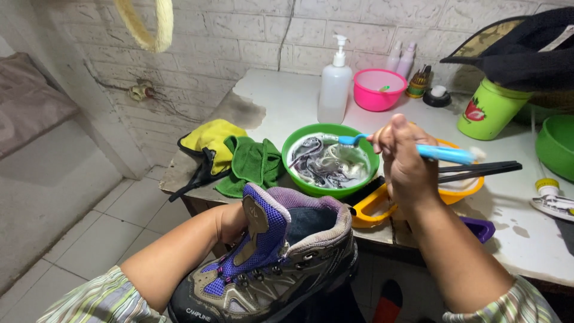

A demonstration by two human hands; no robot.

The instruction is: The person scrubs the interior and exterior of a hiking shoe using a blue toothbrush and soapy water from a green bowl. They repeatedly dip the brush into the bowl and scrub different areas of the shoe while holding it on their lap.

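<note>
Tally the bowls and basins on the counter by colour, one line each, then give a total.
Green round plastic bowls: 2, one holding soapy water and laces, one cut off at the right edge
Pink round plastic bowl: 1
Orange-yellow plastic basin behind the right hand: 1
Total: 4

One head-worn camera looks down and forward from close above the hands toward the counter (pixel 526 239) and tiled wall (pixel 251 36) (no second view shares anything).
</note>
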